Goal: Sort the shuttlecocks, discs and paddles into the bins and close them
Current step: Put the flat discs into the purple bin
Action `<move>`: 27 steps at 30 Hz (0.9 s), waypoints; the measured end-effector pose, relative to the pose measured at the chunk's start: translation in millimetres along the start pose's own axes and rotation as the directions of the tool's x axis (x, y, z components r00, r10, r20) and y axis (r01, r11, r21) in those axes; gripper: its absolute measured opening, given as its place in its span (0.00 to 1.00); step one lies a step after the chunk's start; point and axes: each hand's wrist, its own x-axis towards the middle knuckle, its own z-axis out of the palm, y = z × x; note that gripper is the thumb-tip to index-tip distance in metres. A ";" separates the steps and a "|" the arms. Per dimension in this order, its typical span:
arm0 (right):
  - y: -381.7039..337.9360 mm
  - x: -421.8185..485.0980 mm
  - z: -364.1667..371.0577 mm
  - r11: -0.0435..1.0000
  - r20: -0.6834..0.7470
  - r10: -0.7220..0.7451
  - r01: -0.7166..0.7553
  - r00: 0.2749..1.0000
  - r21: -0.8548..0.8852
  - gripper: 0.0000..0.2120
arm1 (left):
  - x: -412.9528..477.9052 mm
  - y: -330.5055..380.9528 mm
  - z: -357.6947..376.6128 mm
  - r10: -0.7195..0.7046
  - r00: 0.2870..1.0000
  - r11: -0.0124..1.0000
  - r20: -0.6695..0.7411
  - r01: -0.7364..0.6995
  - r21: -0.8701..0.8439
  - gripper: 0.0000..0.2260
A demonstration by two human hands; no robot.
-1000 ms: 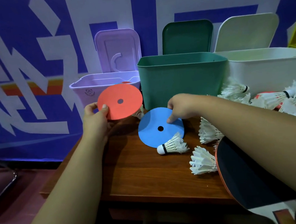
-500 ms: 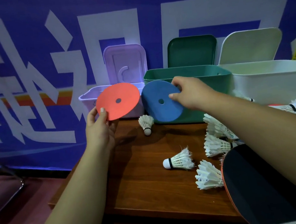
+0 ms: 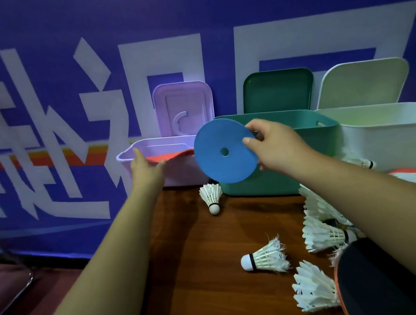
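Our left hand (image 3: 146, 167) has lowered its pinched flat red disc (image 3: 171, 156) into the far-left lilac plastic bin (image 3: 185, 171); our right hand (image 3: 277, 147) pinches the flat blue disc (image 3: 215, 166), likely next.

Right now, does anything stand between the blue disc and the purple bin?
Only partly: the left hand holds the red disc across the purple bin at its front rim, beside the blue disc in the right hand. The bin's lid stands open.

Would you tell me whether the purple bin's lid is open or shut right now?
Open: the lid stands upright behind the purple bin, leaving its mouth uncovered.
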 end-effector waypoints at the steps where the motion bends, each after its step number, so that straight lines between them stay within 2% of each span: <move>1: -0.1 0.1 1.5 1.000 0.011 0.003 -0.003 1.000 0.012 0.04 | -5.2 -10.7 4.5 0.063 0.998 0.997 -0.033 -0.061 0.043 0.35; 3: -1.0 1.4 5.5 1.000 0.028 0.001 -0.001 1.000 0.012 0.04 | -11.6 -24.7 10.1 0.153 0.984 0.985 -0.086 -0.146 0.091 0.26; 5: -4.1 4.2 9.4 1.000 0.047 -0.001 0.002 0.999 -0.003 0.04 | -11.1 -23.9 7.8 0.229 0.965 0.967 -0.126 -0.212 0.140 0.22; 8: -10.7 8.6 15.8 1.000 0.029 -0.014 0.014 0.999 -0.002 0.05 | -9.4 -21.8 8.6 0.375 0.921 0.906 -0.107 -0.341 0.250 0.24; 12: -17.9 16.1 27.9 0.998 -0.010 -0.007 0.007 1.000 0.065 0.07 | -5.0 -20.5 14.8 0.437 0.899 0.839 -0.045 -0.388 0.382 0.29; 17: -31.4 32.5 40.8 0.980 -0.046 -0.008 0.017 0.999 0.197 0.14 | 9.3 -8.3 17.1 0.387 0.921 0.874 -0.032 -0.356 0.331 0.31; 19: -39.7 44.5 46.4 0.964 -0.068 0.010 0.009 0.998 0.267 0.15 | 10.4 -11.2 20.9 0.378 0.925 0.873 -0.043 -0.341 0.349 0.24; 21: -50.2 62.3 52.1 0.924 -0.069 0.110 -0.076 0.992 0.376 0.18 | 9.7 -14.7 23.1 0.383 0.921 0.878 -0.074 -0.339 0.338 0.15; 23: -60.9 81.1 58.1 0.785 0.044 0.215 -0.199 0.976 0.587 0.19 | 7.1 -14.1 22.5 0.359 0.927 0.903 -0.106 -0.317 0.291 0.12; 24: -62.5 89.6 63.2 0.775 0.089 0.198 -0.211 0.976 0.595 0.14 | 5.7 -13.1 20.8 0.350 0.928 0.912 -0.125 -0.308 0.270 0.11; 25: -64.8 93.4 65.8 0.785 0.151 0.209 -0.258 0.966 0.563 0.07 | 4.4 -11.6 19.0 0.344 0.929 0.919 -0.138 -0.303 0.254 0.10; 26: -74.2 86.5 69.7 0.867 0.201 0.262 -0.322 0.944 0.381 0.10 | 3.4 -10.6 17.3 0.350 0.925 0.919 -0.147 -0.309 0.244 0.10; 27: -72.5 87.4 75.0 0.948 0.168 0.256 -0.281 0.952 0.152 0.13 | 2.9 -10.4 15.9 0.360 0.920 0.918 -0.153 -0.320 0.236 0.09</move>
